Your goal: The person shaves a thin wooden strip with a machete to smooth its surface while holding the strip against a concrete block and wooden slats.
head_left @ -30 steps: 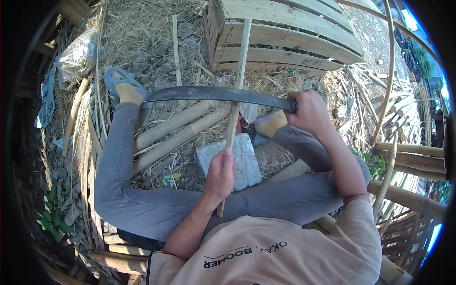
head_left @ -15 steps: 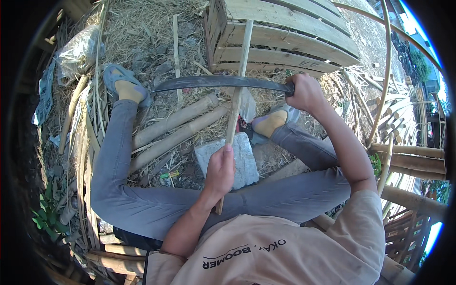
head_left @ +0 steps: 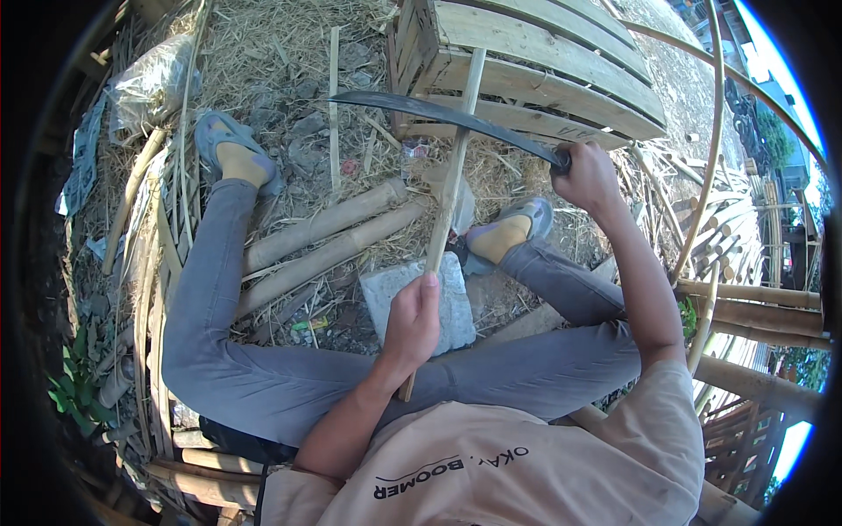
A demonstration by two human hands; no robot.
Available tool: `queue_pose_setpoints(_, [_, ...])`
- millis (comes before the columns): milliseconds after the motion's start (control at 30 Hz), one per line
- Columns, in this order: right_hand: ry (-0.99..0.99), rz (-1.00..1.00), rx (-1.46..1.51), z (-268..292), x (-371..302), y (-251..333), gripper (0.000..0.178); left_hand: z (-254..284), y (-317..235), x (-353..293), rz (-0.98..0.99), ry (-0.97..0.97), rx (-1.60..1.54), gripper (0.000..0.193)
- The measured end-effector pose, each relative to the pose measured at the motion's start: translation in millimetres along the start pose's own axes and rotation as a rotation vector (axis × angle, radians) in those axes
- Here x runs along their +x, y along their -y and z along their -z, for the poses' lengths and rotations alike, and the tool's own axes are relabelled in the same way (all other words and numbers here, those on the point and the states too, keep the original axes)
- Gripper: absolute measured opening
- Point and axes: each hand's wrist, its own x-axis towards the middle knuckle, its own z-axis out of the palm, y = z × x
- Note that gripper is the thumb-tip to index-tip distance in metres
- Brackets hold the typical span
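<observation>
My left hand (head_left: 414,323) is closed around the lower part of a long, flat bamboo strip (head_left: 453,180), thumb along its upper side. The strip slants up and away from my lap, its far end in front of a wooden crate. In my right hand (head_left: 586,180) is the dark handle of a machete (head_left: 421,107). Its long, curved blade points left and lies across the upper part of the strip; whether the edge bites into it, I cannot tell. A pale stone block (head_left: 417,302) rests on the ground behind my left hand.
The slatted wooden crate (head_left: 544,70) stands ahead. Two bamboo poles (head_left: 329,237) lie between my feet, with a thin strip (head_left: 334,110) beyond them. A clear plastic bag (head_left: 151,88) sits at the far left. Stacked bamboo (head_left: 726,219) is on the right; straw covers the ground.
The machete has moved farther up the strip and slightly right, its tip now angled more away from me. My right hand has shifted right. The strip's far end leans slightly more to the right.
</observation>
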Motion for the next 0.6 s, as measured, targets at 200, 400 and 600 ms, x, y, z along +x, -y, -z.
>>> queue_pose_setpoints(200, [0.137,0.163,-0.002,15,-4,70,0.028,-2,-2,-1,-0.031,-0.027,0.071,0.041])
queue_pose_setpoints(400, [0.027,0.121,0.065,5,19,36,0.024,-1,-4,-4,-0.017,-0.031,0.075,0.041])
queue_pose_setpoints(600, [-0.003,-0.035,-0.01,8,19,-1,0.02,-4,-7,-3,-0.07,-0.041,0.085,0.042])
